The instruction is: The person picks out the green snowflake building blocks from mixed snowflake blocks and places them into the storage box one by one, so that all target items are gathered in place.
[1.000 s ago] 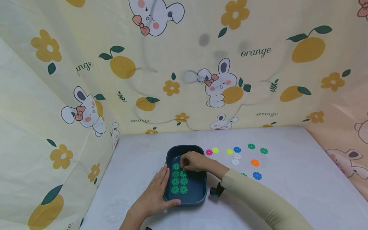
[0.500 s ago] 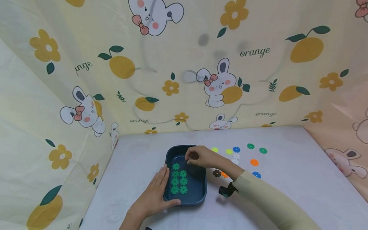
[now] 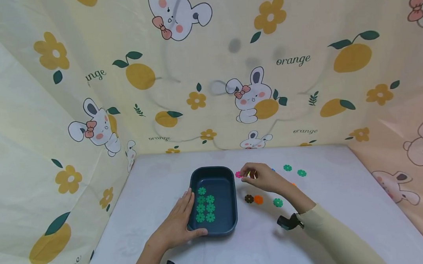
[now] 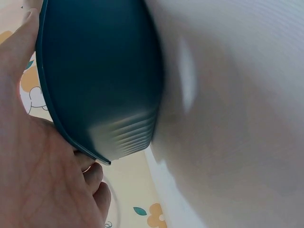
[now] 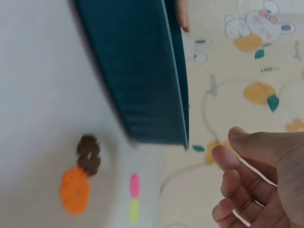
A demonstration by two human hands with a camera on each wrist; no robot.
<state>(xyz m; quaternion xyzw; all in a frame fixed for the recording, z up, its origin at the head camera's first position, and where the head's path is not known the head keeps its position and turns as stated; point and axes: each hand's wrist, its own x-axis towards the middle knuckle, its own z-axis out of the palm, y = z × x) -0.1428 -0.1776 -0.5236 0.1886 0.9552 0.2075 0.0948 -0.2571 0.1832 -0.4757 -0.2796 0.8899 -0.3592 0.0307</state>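
Note:
A dark blue tray (image 3: 226,210) holds several green flower-shaped discs (image 3: 210,208) in two columns on its left half. My left hand (image 3: 178,220) rests along the tray's left side, fingers straight against the rim and thumb at the near edge. In the left wrist view its palm is beside the tray wall (image 4: 102,71). My right hand (image 3: 264,177) is over the table right of the tray, close to a pink flower disc (image 3: 238,174). The right wrist view shows its thumb and loosely bent fingers (image 5: 237,190) apart, with nothing between them. It hides some discs behind it.
On the table right of the tray lie a brown disc (image 3: 249,199), an orange disc (image 3: 258,200) and green discs, one nearer (image 3: 278,202) and one farther back (image 3: 287,167). A patterned cloth (image 3: 208,69) hangs behind the table.
My right hand has risen from inside the tray and moved right, over the discs on the table. The left hand has stayed at the tray's side.

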